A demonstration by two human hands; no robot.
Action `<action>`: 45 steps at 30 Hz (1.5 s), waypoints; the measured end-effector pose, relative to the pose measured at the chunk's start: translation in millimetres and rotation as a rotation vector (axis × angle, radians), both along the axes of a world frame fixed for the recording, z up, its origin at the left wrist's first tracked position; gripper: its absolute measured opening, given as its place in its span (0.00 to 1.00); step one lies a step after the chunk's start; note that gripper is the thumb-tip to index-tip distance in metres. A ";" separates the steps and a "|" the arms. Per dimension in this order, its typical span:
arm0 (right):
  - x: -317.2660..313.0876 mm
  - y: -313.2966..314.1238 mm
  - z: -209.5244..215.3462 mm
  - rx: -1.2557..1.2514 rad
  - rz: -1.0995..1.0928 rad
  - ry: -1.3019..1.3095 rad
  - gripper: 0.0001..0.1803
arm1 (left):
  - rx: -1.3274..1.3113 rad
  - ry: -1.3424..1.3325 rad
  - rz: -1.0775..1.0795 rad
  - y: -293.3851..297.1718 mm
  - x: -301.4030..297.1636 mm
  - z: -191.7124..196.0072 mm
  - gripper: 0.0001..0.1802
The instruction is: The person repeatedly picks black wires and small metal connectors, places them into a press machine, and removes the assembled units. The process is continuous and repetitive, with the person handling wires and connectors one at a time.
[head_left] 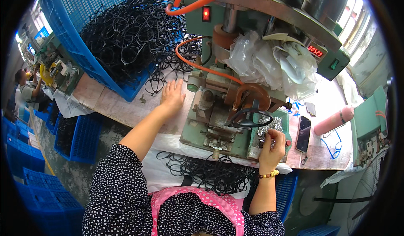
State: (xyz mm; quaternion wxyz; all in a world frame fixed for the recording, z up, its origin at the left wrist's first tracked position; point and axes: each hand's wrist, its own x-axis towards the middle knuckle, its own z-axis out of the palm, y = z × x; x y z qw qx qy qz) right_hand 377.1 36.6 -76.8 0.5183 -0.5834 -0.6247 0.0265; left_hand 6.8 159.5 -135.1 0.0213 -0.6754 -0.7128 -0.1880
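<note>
My left hand [172, 97] lies on the table with its fingers stretched out, holding nothing, beside the loose edge of a heap of black looped frames [126, 29]. The fingers of my right hand [272, 148] are pinched together over a green tray [284, 124] of small silvery metal pieces [263, 130]; whatever they hold is too small to make out. Just above that hand, a black looped frame [248, 119] sits at the front of the green press machine [189, 128]. More black frames [214, 173] lie on white cloth across my lap.
A large blue crate [80, 61] holds the heap at the back left. Right of the press lie a phone [303, 134] and a pink bottle [333, 121]. Orange hoses [202, 69] loop across the machine, and plastic bags [256, 61] hang there. Another person [30, 90] is at far left.
</note>
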 end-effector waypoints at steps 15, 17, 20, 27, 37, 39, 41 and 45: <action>1.2 -0.4 -4.0 0.033 0.056 -0.022 0.08 | -0.145 -0.200 -0.209 -100.6 -25.0 44.5 0.06; 1.2 -0.6 -3.6 0.036 0.068 -0.006 0.08 | -0.031 -0.142 -0.247 -97.5 -28.0 49.2 0.08; 1.7 -1.2 -3.1 0.022 0.090 -0.002 0.09 | 0.119 -0.019 -0.398 -84.5 -32.1 46.4 0.14; 4.2 -3.2 -4.4 0.039 0.042 -0.049 0.13 | -0.082 0.001 -0.185 -68.9 -65.7 23.2 0.14; 5.3 -3.4 7.0 -0.028 0.140 0.063 0.11 | -0.001 -0.891 -0.106 -97.3 -50.3 71.8 0.02; 2.4 -2.2 15.0 -0.048 0.170 0.156 0.10 | 0.071 -1.061 -0.166 -105.7 -33.0 93.4 0.05; -6.1 -1.8 23.3 -0.052 0.191 0.252 0.10 | 0.132 -1.212 -0.206 -116.3 -16.5 115.8 0.06; -30.5 -1.4 44.3 -0.060 0.333 0.482 0.08 | 0.322 -1.278 -0.332 -133.2 18.5 150.5 0.08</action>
